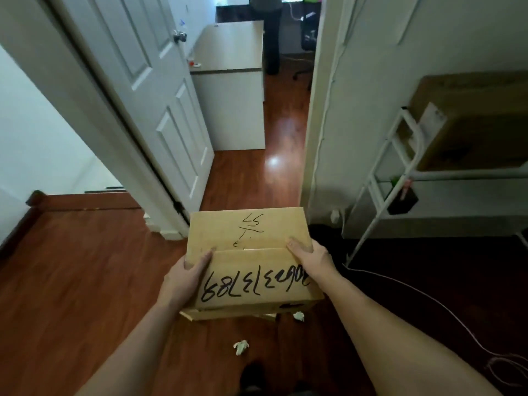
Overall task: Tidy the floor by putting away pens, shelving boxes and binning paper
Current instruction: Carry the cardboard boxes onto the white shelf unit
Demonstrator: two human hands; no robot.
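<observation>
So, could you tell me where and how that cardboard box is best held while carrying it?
By its two short ends, one hand from each side, as now: the left hand and right hand grip the cardboard box, thumbs on the flat lid, keeping it level.

Box: I see a cardboard box (251, 261) held above the wood floor (85, 281), black numbers on top.
Hands: left hand (185, 277) and right hand (310, 257) grip opposite sides.
Paper: two crumpled scraps (241, 346) (299, 316) beneath.
Shelf: white rack (400, 172) at right.
</observation>
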